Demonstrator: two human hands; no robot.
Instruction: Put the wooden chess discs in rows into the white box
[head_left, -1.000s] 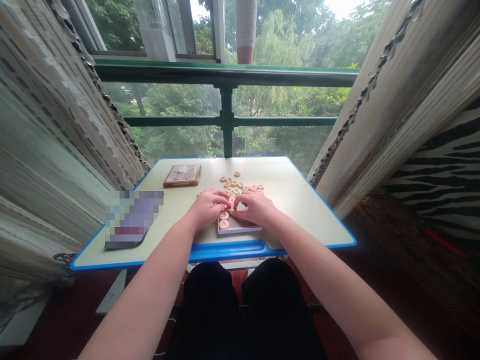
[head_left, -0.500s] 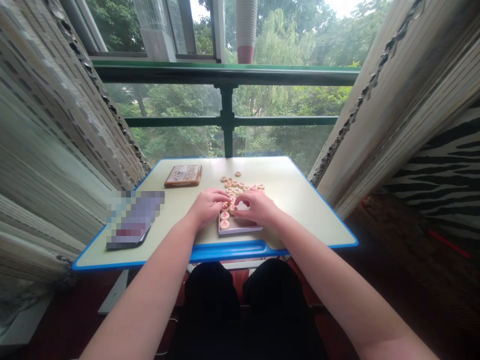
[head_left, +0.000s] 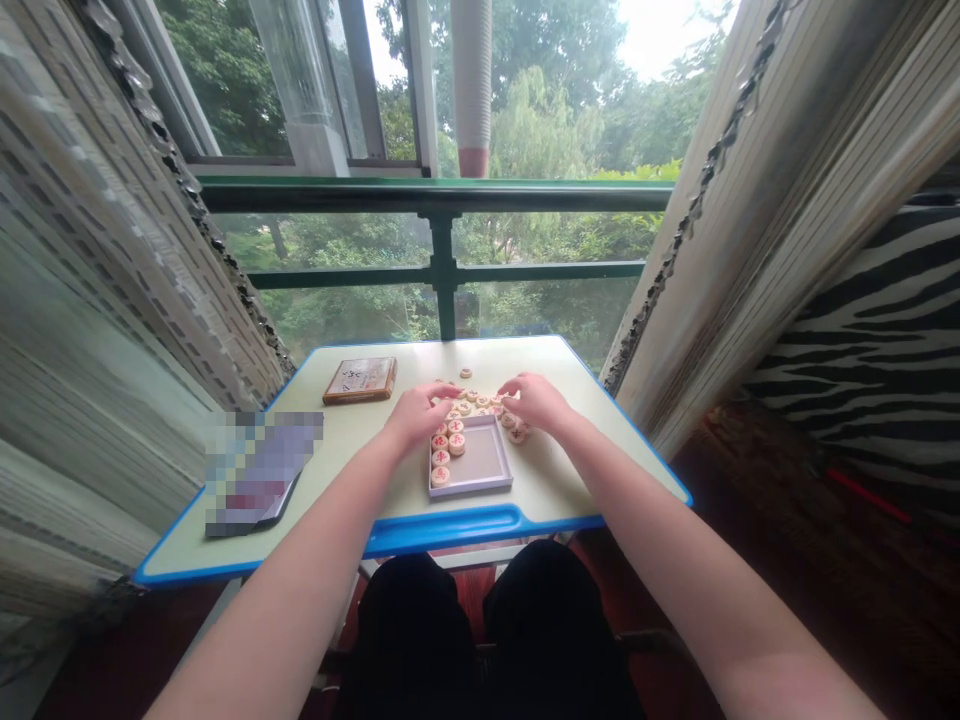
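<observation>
A green railing (head_left: 540, 197) runs between pale curtains (head_left: 750, 230), trees (head_left: 551, 125) beyond it (a zebra-striped surface (head_left: 862, 320) shows far right).

Pale curtains (head_left: 757, 220) flank a green railing (head_left: 525, 197) before trees (head_left: 555, 130).

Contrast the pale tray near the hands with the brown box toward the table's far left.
The tray is open and holds round pieces along its left side; the box shows a covered top.
The tray is plain and pale inside; the box has brown sides and dark markings on its top.
The tray sits near the table's front edge; the box lies farther back.
Both are shallow and four-sided, lying flat.
</observation>
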